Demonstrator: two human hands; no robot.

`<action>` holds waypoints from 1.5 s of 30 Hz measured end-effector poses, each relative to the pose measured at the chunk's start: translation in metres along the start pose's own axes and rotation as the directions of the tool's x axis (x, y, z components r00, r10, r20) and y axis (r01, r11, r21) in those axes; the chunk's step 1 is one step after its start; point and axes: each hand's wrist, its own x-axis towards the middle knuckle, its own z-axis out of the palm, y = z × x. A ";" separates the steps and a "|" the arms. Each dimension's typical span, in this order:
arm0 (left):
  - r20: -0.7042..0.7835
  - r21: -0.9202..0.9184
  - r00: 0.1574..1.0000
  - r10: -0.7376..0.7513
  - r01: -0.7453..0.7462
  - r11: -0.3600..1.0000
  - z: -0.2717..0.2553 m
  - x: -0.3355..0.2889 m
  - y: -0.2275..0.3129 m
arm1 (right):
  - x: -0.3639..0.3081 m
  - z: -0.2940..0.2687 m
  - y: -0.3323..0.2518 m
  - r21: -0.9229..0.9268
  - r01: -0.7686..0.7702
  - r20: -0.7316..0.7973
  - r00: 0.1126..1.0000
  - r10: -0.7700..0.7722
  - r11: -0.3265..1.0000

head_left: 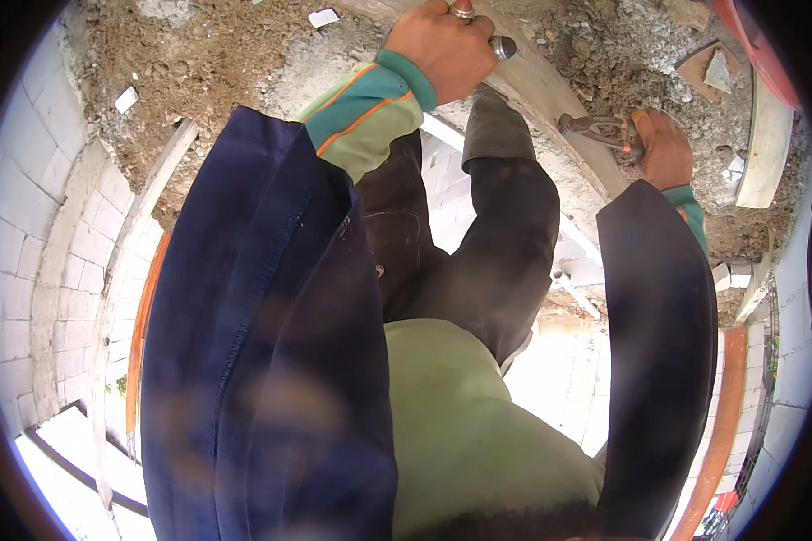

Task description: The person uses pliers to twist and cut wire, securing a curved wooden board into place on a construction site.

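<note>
My left hand [440, 52] is closed in a fist at the top, over the wooden plank [550, 95]. From it sticks the dark, rounded end of a tool [503, 47] with a shiny band, and a small red piece shows at the fingers; the rest is hidden, so its kind is unclear. On the right, my right hand [668, 153] grips pliers [602, 132] by an orange handle. Their worn metal head points left and lies over the plank's edge. My bent leg and dark boot [496, 131] are beside the plank, between my arms.
Rough soil [198, 63] with white fragments surrounds the plank. A broken tile piece [708, 70] lies at the upper right, near another board [767, 144] and a red object [758, 45] at the edge. White block walls [27, 198] rise on both sides.
</note>
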 end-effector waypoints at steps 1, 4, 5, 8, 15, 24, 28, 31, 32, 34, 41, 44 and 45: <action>0.012 0.002 0.999 -0.034 0.034 0.999 -0.002 -0.005 0.001 | 0.024 -0.020 0.007 -0.114 0.123 0.067 0.991 -0.116 0.986; 0.119 0.112 0.992 -0.038 0.025 0.993 -0.008 0.003 -0.003 | 0.116 -0.082 0.009 -0.356 0.507 0.069 0.852 -0.519 0.785; 0.116 0.105 0.993 -0.033 0.021 0.994 -0.008 0.009 -0.004 | 0.134 -0.097 0.002 -0.444 0.573 0.147 0.805 -0.574 0.689; 0.100 0.124 0.995 -0.006 -0.006 0.992 -0.008 0.018 -0.007 | 0.143 -0.128 -0.006 -0.375 0.645 0.239 0.761 -0.603 0.665; 0.025 0.117 0.999 0.031 -0.034 0.993 -0.005 0.012 -0.008 | 0.079 -0.058 0.045 -0.303 0.440 0.174 0.898 -0.405 0.845; 0.011 0.113 1.000 0.026 -0.027 0.993 -0.009 0.010 -0.006 | 0.091 -0.064 0.024 -0.330 0.422 0.144 0.906 -0.397 0.844; 0.061 0.103 0.998 0.034 -0.040 0.994 -0.007 0.014 -0.005 | 0.098 -0.065 0.035 -0.359 0.488 0.207 0.873 -0.443 0.795; 0.094 0.096 0.995 0.018 -0.027 0.995 -0.012 0.017 -0.006 | 0.096 -0.067 0.036 -0.399 0.451 0.259 0.891 -0.374 0.799; 0.101 0.101 0.995 0.011 -0.022 0.995 -0.015 0.016 -0.007 | 0.096 -0.068 0.035 -0.394 0.456 0.254 0.888 -0.382 0.798; 0.067 0.086 0.997 0.023 -0.029 0.996 -0.015 0.017 -0.007 | 0.089 -0.068 0.035 -0.345 0.420 0.134 0.907 -0.399 0.839; 0.066 0.119 0.998 0.018 -0.026 0.993 -0.015 0.016 -0.014 | 0.067 -0.044 0.037 -0.261 0.290 0.016 0.955 -0.297 0.921; 0.074 0.105 0.997 0.020 -0.028 0.994 -0.013 0.014 -0.011 | 0.043 -0.017 0.033 -0.122 0.049 0.078 0.996 -0.039 0.991; 0.035 0.065 0.999 0.039 -0.041 0.997 -0.010 0.027 -0.008 | 0.013 0.002 0.039 -0.043 -0.096 0.089 0.991 0.100 0.994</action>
